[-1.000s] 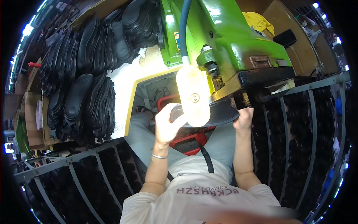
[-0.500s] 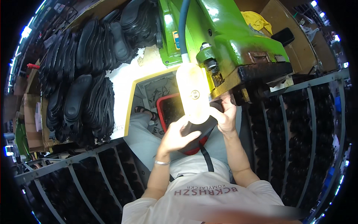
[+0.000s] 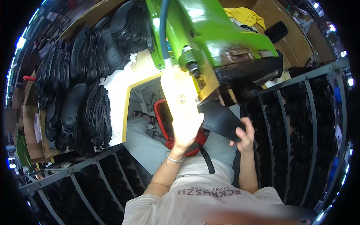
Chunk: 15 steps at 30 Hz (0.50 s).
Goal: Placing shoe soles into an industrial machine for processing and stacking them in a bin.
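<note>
A black insole (image 3: 222, 119) with a finely textured face lies slantwise below the head of a green machine (image 3: 228, 41). My right hand (image 3: 244, 135) grips its right end, fingers and thumb wrapped over the edge. Its upper left end reaches up beside the machine's metal plate (image 3: 208, 90). My left hand (image 3: 186, 132) is at the lower end of a glowing work lamp (image 3: 179, 88), close to the insole's left edge. Glare washes out its fingers, so whether it touches the insole does not show.
Stacks of black insoles (image 3: 77, 105) crowd the white table (image 3: 117, 108) on the left. Below the lamp, a red bin (image 3: 159, 112) stands between my legs. Racks of black pieces (image 3: 288, 131) flank me. A yellow cloth (image 3: 245, 17) lies in a carton behind the machine.
My right hand has moved right and down, out from under the machine head, bringing the insole into fuller view. My left hand has shifted right and up, into the lamp's glare. The view has shifted slightly.
</note>
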Motion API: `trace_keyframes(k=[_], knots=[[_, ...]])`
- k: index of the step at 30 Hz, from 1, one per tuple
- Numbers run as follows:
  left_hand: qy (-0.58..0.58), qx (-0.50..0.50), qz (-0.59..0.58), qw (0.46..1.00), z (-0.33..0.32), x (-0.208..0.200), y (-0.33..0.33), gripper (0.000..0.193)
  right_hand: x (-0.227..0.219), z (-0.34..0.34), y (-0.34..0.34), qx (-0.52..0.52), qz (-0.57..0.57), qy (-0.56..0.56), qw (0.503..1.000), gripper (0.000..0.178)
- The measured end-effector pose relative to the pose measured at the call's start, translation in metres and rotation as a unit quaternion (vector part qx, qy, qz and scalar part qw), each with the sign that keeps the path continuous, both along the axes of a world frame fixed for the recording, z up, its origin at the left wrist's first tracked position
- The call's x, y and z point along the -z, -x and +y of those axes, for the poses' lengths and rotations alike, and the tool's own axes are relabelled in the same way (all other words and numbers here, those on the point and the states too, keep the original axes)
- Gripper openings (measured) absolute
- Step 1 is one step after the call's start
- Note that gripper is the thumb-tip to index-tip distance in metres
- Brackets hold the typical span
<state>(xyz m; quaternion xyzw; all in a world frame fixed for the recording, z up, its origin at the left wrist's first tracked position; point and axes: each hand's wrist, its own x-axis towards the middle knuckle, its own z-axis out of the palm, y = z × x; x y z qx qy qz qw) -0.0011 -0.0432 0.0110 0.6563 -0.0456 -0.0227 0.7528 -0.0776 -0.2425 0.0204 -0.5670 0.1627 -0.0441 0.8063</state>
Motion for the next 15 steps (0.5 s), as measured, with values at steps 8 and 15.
trace_keyframes(k=[8, 15], knots=[[-0.013, 0.031, -0.007, 0.999, 0.041, -0.008, -0.003, 0.035, -0.027, -0.011, -0.081, -0.079, -0.047, 0.027, 0.995, 0.023], [0.072, -0.034, 0.041, 0.996, 0.084, -0.005, 0.008, 0.022, -0.028, 0.037, -0.095, -0.142, -0.108, 0.03, 0.983, 0.052]])
